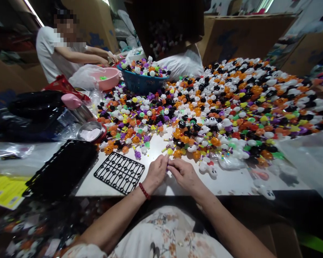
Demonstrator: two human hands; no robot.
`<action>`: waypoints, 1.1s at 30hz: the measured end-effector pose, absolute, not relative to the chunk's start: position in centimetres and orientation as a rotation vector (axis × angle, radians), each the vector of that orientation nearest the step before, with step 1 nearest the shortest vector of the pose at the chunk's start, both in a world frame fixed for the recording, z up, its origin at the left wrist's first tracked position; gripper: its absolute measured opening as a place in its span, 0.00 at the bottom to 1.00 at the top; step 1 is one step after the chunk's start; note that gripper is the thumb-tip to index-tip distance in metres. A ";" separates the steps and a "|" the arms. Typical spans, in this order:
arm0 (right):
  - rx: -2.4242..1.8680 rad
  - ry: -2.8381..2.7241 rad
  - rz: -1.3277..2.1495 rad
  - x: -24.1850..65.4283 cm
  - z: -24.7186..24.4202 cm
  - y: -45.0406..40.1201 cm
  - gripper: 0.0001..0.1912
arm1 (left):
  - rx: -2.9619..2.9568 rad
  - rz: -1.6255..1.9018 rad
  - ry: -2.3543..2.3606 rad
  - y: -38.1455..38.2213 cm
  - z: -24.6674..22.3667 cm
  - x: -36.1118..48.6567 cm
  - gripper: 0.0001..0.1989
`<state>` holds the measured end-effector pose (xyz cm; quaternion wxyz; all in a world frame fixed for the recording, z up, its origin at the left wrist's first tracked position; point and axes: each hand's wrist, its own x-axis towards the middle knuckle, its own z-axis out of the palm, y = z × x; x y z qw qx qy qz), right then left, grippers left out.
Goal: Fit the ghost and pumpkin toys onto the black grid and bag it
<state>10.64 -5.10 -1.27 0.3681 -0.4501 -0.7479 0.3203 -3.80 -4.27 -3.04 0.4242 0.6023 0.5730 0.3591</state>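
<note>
Near the front edge of the white table (pixel 107 186), my left hand (pixel 157 170) and my right hand (pixel 183 172) meet, both with fingers closed in a pinch. A small item between their fingertips is mostly hidden; a bit of purple shows there. A red bead bracelet (pixel 144 191) circles my left wrist. Left of my hands lies a black plastic grid (pixel 119 172) with rows of slots. Just beyond my fingers, a large pile of small figures (pixel 218 107) in orange, white, black, purple, green and yellow spreads over the table.
A blue basket (pixel 145 85) of figures stands behind, beside a pink basin (pixel 107 79). A stack of black trays (pixel 61 170), a metal bowl (pixel 89 132) and a pink-lidded bottle (pixel 79 109) are at left. Another person (pixel 54 53) works at back left. Cardboard boxes (pixel 239 39) stand behind the pile.
</note>
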 end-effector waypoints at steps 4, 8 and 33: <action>-1.165 -1.852 0.885 12.1 -1.3 -4.3 0.08 | 1.587 0.895 1.408 -3.4 -2.8 -3.9 0.24; -1.280 -1.679 0.547 16.6 1.2 -1.0 0.16 | 1.867 0.736 1.749 1.0 -1.8 -6.0 0.16; -1.350 -1.837 0.128 13.4 -6.3 -3.3 0.26 | 2.160 0.663 1.575 13.8 0.8 -4.4 0.12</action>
